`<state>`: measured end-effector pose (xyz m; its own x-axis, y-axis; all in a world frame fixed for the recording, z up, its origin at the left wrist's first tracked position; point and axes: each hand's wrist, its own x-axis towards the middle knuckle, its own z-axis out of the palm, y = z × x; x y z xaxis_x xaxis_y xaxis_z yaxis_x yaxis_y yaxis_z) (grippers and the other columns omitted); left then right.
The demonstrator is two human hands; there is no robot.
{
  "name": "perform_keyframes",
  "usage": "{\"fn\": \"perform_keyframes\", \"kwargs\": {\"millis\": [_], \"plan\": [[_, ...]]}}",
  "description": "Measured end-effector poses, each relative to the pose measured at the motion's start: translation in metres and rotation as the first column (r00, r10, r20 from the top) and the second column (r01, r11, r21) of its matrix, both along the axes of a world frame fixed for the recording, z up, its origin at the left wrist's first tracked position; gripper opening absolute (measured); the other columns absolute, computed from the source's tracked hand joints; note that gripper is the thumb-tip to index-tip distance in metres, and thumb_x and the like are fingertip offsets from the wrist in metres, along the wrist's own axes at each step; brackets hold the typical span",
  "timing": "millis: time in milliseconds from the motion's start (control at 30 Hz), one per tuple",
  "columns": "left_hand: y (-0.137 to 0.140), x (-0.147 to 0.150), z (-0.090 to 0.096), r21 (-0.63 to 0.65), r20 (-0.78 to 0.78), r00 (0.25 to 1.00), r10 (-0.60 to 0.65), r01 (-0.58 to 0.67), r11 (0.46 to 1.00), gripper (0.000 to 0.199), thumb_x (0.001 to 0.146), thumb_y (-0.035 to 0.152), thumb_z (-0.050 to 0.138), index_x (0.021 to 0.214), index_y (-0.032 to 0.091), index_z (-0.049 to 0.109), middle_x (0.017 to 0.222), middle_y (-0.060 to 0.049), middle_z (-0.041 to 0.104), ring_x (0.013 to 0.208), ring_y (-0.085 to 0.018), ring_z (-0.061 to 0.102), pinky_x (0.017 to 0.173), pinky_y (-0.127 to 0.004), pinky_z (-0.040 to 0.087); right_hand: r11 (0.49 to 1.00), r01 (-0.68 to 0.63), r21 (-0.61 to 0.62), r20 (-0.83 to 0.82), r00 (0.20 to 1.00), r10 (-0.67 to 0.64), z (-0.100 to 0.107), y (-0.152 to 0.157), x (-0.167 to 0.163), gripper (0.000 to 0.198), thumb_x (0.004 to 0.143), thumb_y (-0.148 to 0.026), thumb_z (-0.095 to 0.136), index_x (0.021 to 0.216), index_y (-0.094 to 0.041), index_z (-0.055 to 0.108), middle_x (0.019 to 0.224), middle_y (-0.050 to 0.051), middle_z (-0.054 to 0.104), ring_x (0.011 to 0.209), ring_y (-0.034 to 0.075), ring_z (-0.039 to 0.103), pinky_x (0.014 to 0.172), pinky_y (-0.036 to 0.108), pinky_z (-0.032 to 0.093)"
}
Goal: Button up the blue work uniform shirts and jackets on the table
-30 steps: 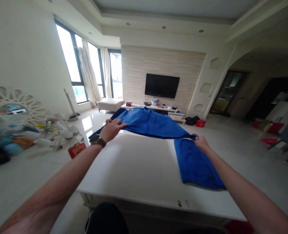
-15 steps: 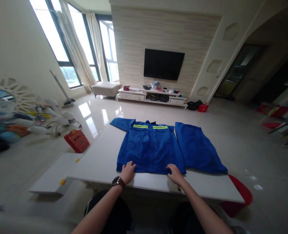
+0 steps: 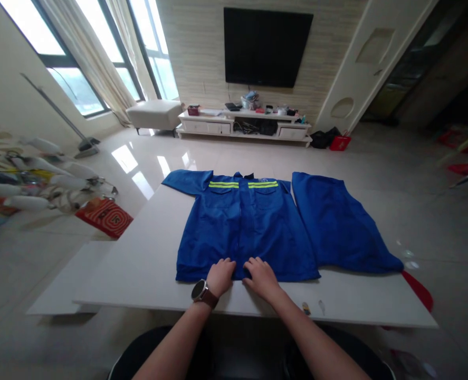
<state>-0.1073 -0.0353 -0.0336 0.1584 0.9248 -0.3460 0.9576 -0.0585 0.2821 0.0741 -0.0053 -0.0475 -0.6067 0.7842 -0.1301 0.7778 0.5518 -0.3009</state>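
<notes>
A blue work jacket (image 3: 213, 227) with yellow-green stripes across its chest lies spread on the white table (image 3: 126, 264), collar pointing away from me. My left hand (image 3: 220, 275), with a watch (image 3: 203, 292) at its wrist, rests on the bottom hem just left of the front closure. Close beside it, my right hand (image 3: 260, 275) touches the hem right of the closure, its thumb apart from the bent fingers. Neither hand visibly grips the cloth. To the right lies a second piece of blue cloth (image 3: 340, 227), perhaps folded trousers; its kind is unclear.
Two small items lie near the table's front edge, one of them a yellow and dark piece (image 3: 305, 308). A red bag (image 3: 105, 216) stands beyond the left side. Something red (image 3: 418, 290) shows past the right edge. A TV cabinet (image 3: 206, 125) stands against the far wall.
Both hands have moved inward along the hem, from near the jacket's lower corners to its middle. The camera view has tilted down and come closer. The jacket still lies spread out.
</notes>
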Motion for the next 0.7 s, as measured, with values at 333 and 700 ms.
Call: {"fn": "perform_keyframes", "kwargs": {"millis": [333, 700], "plan": [[0.001, -0.001, 0.002, 0.036, 0.073, 0.997, -0.035, 0.033, 0.999, 0.035, 0.086, 0.008, 0.055, 0.116, 0.02, 0.067, 0.118, -0.011, 0.069, 0.109, -0.026, 0.065, 0.093, -0.035, 0.05, 1.0, 0.001, 0.029, 0.115, 0.993, -0.005, 0.012, -0.001, -0.026, 0.019, 0.093, -0.026, 0.064, 0.111, -0.022, 0.068, 0.117, 0.007, 0.067, 0.115, 0.025, 0.056, 0.089, 0.036, 0.048], [0.001, 0.005, -0.004, 0.116, 0.228, 0.973, 0.023, -0.05, 0.992, 0.031, 0.077, 0.0, 0.049, 0.09, 0.017, 0.072, 0.097, -0.01, 0.075, 0.094, -0.022, 0.067, 0.081, -0.03, 0.047, 0.997, 0.075, 0.031, 0.095, 0.993, -0.077, 0.012, -0.021, -0.013, 0.02, 0.093, -0.03, 0.066, 0.109, -0.019, 0.069, 0.111, 0.007, 0.069, 0.112, 0.023, 0.06, 0.088, 0.032, 0.05]]}}
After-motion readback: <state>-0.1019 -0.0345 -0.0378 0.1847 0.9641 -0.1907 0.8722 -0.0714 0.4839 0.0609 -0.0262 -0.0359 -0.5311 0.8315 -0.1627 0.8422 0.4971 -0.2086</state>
